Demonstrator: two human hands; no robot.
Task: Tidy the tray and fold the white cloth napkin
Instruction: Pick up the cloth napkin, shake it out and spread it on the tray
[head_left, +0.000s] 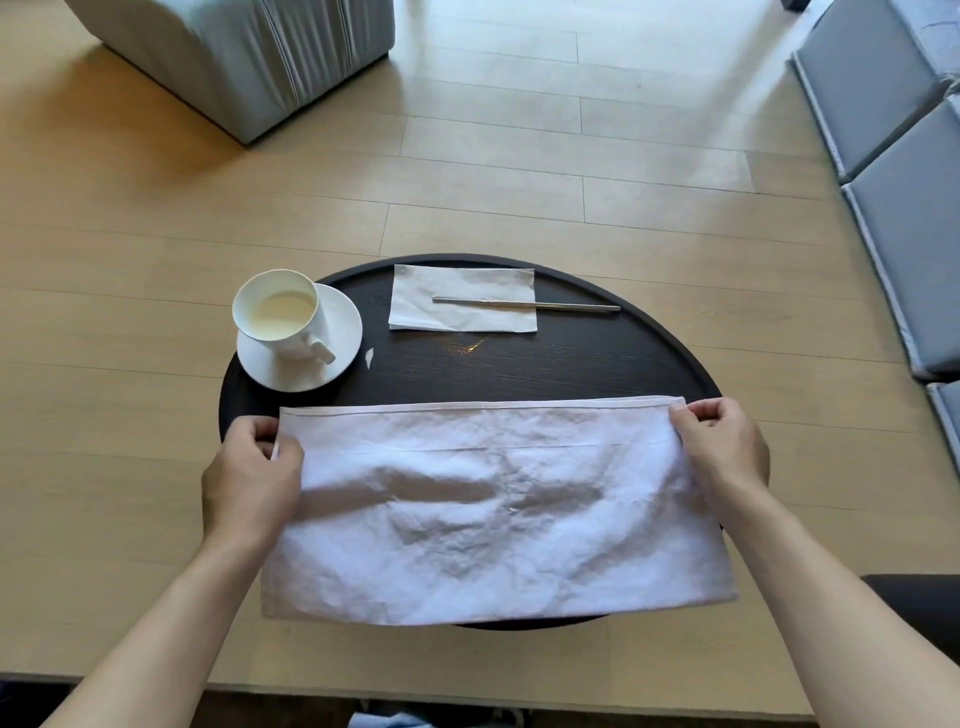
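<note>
Light wood floor all round, a pale upholstered seat (234, 57) up top left and grey cushions (893, 171) down the right edge, so it's a living-room sort of setup. In the middle sits a round black tray (571, 364) (could be a tray-top table, can't tell which). The biggest thing on it is the white cloth napkin (493, 514), lying across the near half as a wide band and hanging a little over the near rim. It looks like it's already been doubled once, since there's a hemmed edge along the far side and a faint line just below it. The left hand (254, 478) has its grip pinched shut on the far left corner, and the right hand (722, 447) is pinched on the far right corner the same way. The cloth is pretty wrinkly with a sag in the middle, so I'd pull the corners gently apart to take that out first. Then I'd match the edges before pressing a crease, otherwise the next fold probably goes crooked. Further back there's a paper napkin (457, 301) with what looks like metal chopsticks (524, 304) resting across it, and at far left a saucer (343, 322) carrying a cup (283, 312) that's got pale liquid in it. So keep the cloth low and away from that cup, or it could tip.
</note>
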